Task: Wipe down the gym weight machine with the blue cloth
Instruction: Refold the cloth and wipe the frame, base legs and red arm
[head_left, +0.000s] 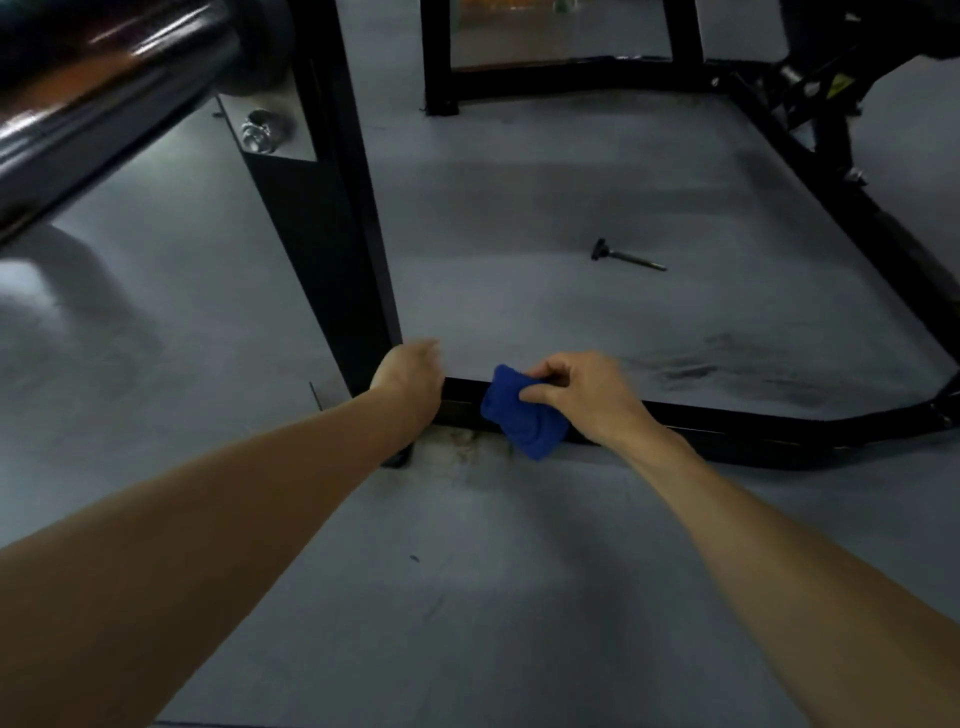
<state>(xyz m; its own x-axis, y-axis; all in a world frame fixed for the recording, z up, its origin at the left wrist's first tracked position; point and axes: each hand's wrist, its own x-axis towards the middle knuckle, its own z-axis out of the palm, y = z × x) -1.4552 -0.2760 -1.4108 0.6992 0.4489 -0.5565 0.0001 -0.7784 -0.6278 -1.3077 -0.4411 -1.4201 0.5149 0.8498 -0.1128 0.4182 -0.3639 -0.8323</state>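
Blue cloth (522, 418), bunched, gripped by right hand (584, 397) on square black bar (753, 434).

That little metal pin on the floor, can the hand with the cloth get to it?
Probably yes: only bare floor lies between the right hand, gripping the blue cloth, and the pin beyond the bottom bar.

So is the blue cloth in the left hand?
No, the right hand pinches the cloth against the floor bar; the left hand rests by the post.
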